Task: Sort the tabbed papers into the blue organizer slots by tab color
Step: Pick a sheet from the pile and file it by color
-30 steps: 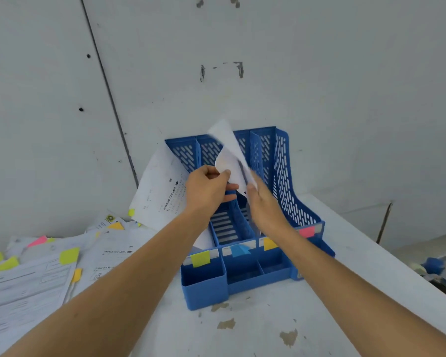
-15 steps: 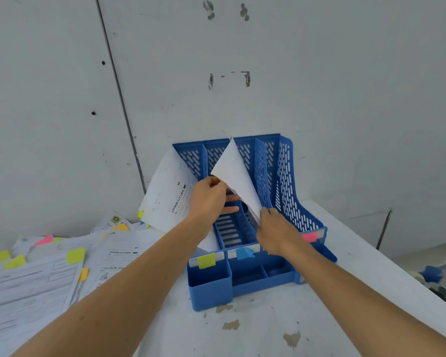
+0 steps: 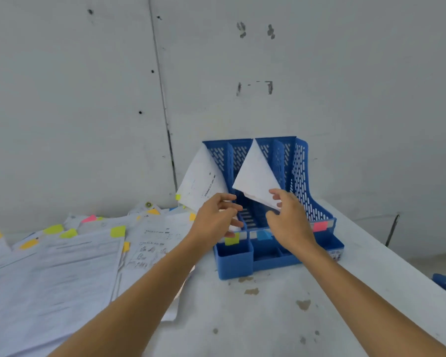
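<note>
The blue organizer (image 3: 301, 176) stands against the wall, its slot fronts marked by a yellow-green tab (image 3: 231, 239), a blue tab (image 3: 262, 235) and a pink tab (image 3: 319, 225). A white sheet (image 3: 255, 176) stands tilted in the middle slot behind the blue tab. My right hand (image 3: 290, 222) touches that sheet's lower corner with relaxed, spread fingers. Another printed sheet with a yellow tab (image 3: 202, 181) leans out of the left slot. My left hand (image 3: 214, 219) hovers in front of it, fingers loosely curled and holding nothing.
A spread pile of tabbed papers (image 3: 62, 266) with yellow, orange and pink tabs covers the left of the white table (image 3: 268, 318). The wall rises directly behind the organizer. The table's right edge runs diagonally, with a blue object (image 3: 439, 280) beyond it.
The white sheet has dropped deeper into the middle slot. My left hand has let go of it and drawn back, and my right hand's grip on its corner has loosened.
</note>
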